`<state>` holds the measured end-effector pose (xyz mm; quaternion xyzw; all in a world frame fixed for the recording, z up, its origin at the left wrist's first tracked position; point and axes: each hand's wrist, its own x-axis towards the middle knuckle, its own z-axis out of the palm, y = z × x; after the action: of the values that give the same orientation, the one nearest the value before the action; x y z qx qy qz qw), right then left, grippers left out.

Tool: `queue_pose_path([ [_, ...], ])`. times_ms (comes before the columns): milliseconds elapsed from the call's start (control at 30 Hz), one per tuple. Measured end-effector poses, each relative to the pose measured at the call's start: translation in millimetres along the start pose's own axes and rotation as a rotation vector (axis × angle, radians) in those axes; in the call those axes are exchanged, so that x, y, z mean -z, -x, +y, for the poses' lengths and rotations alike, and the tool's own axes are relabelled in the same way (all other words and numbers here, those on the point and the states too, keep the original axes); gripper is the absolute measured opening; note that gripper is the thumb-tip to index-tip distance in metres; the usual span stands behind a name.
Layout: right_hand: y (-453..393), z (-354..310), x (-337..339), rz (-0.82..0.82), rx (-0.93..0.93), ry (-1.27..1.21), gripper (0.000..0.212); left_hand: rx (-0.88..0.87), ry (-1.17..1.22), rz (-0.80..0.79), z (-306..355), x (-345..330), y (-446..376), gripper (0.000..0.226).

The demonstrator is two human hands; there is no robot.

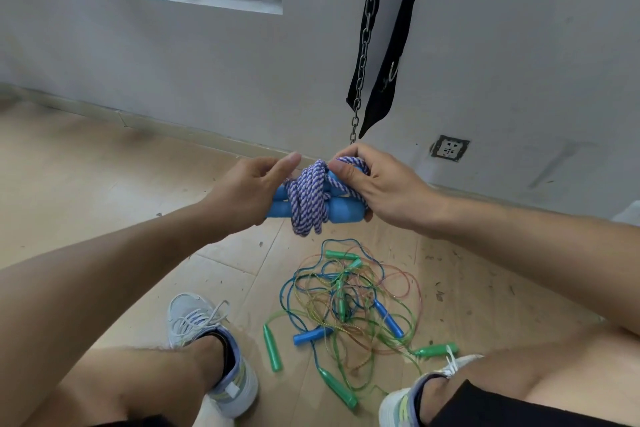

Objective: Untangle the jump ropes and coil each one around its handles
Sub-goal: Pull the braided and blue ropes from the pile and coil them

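A purple-and-white braided rope (309, 196) is wound around a pair of blue handles (341, 210) held side by side, above the floor and between both hands. The left hand (247, 189) grips the handles' left ends, its fingers curled behind them and thumb stretched toward the coil. The right hand (379, 184) pinches a loop of the braid against the handles' right ends with thumb and curled fingers. Below, on the wooden floor (104, 184), lies a tangle of thin ropes (349, 302) in green, blue and reddish strands with green handles (272, 348) and blue handles among them. Two sneakers (211, 350) flank the tangle. A chain (367, 38) and a black strap (394, 45) hang along the wall.
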<state>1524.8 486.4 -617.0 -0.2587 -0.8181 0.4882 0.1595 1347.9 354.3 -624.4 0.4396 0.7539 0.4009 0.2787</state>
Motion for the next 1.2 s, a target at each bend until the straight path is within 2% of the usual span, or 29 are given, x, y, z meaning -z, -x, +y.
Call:
queue_pose_path([
  [133, -1, -2, 6, 0.054, 0.069, 0.162, 0.027, 0.046, -0.025, 0.082, 1, -5, -6, 0.048],
  [267, -1, -1, 9, 0.064, 0.104, 0.165, 0.016, -0.011, -0.081, 0.153, 9, -10, -5, 0.049],
  [367, 0, -3, 13, 0.049, 0.088, 0.169, 0.016, -0.024, -0.084, 0.166, 13, -13, -5, 0.044],
  [467, 3, -6, 18, 0.003, 0.107, 0.214, 0.02, 0.0, -0.057, 0.145, 15, -13, -6, 0.04],
  [567, 4, -5, 19, -0.084, 0.089, 0.15, 0.031, -0.029, -0.076, 0.113, 15, -15, -5, 0.035],
  [633, 5, -5, 19, -0.181, 0.044, 0.079, 0.038, -0.086, -0.137, 0.091, 13, -15, -3, 0.032],
  [700, 7, -3, 18, -0.211, 0.032, 0.056, 0.04, -0.147, -0.254, 0.07, 13, -17, -1, 0.03],
  [800, 7, -6, 17, -0.14, 0.039, 0.009, 0.039, -0.214, -0.346, 0.048, 19, -21, 3, 0.031],
  [900, 4, -11, 19, -0.065, -0.023, -0.06, 0.046, -0.246, -0.246, 0.045, 25, -27, 6, 0.036],
  [1033, 2, -12, 24, -0.088, -0.167, -0.145, 0.055, -0.209, -0.172, 0.049, 32, -31, 11, 0.051],
  [1133, 4, -14, 28, -0.041, -0.137, -0.116, 0.046, -0.168, -0.142, 0.089, 35, -30, 8, 0.046],
  [1200, 5, -17, 33, -0.038, -0.056, 0.035, 0.032, -0.157, -0.175, 0.133, 33, -28, 4, 0.04],
])
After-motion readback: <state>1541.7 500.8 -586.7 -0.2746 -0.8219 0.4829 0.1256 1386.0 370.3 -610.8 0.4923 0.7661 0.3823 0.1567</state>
